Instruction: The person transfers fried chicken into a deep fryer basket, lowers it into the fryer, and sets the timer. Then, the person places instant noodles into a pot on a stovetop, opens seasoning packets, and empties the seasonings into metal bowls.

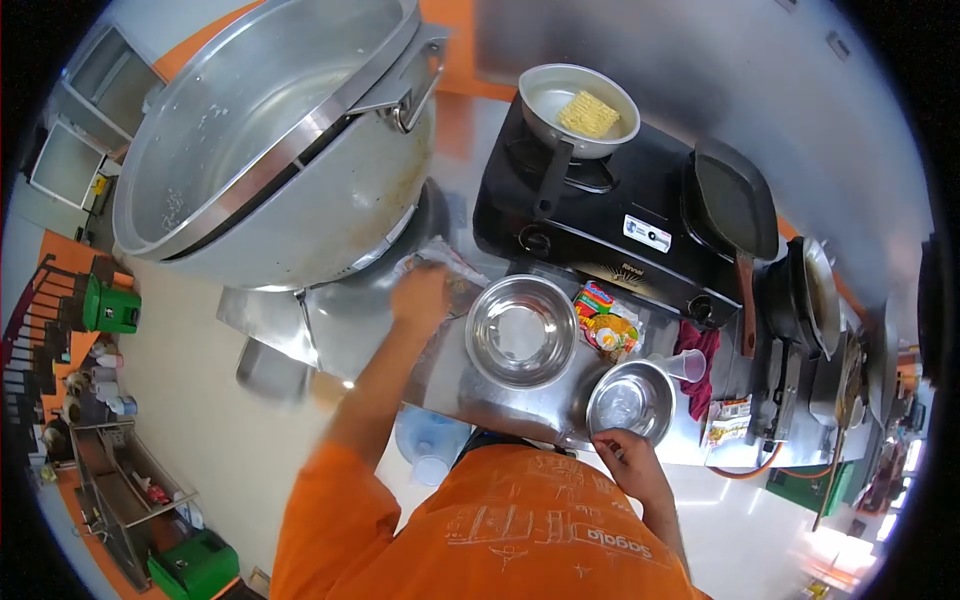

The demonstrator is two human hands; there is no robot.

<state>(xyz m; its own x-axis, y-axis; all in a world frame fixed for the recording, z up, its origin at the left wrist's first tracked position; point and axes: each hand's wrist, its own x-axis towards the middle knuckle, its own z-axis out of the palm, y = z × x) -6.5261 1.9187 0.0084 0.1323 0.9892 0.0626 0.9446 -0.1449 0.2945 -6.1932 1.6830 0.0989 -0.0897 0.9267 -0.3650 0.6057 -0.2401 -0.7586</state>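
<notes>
My left hand (420,296) reaches to a crumpled whitish cloth or wrapper (446,261) beside the big pot. Its fingers are blurred and partly hidden, so their grip is unclear. My right hand (630,460) has its curled fingers at the near rim of a small steel bowl (660,380), seeming to pinch it. Between the hands stands a larger steel bowl (522,378). Behind it lies a colourful instant noodle packet (607,325), with a clear plastic cup (686,366) to its right. A dry noodle block (588,115) sits in a frying pan (541,97) on the stove.
A huge aluminium pot (330,225) fills the back left. The black gas stove (600,225) also carries a dark square pan (735,200), its wooden handle jutting forward. A maroon cloth (702,365), another packet (729,420) and more pans (815,290) stand to the right.
</notes>
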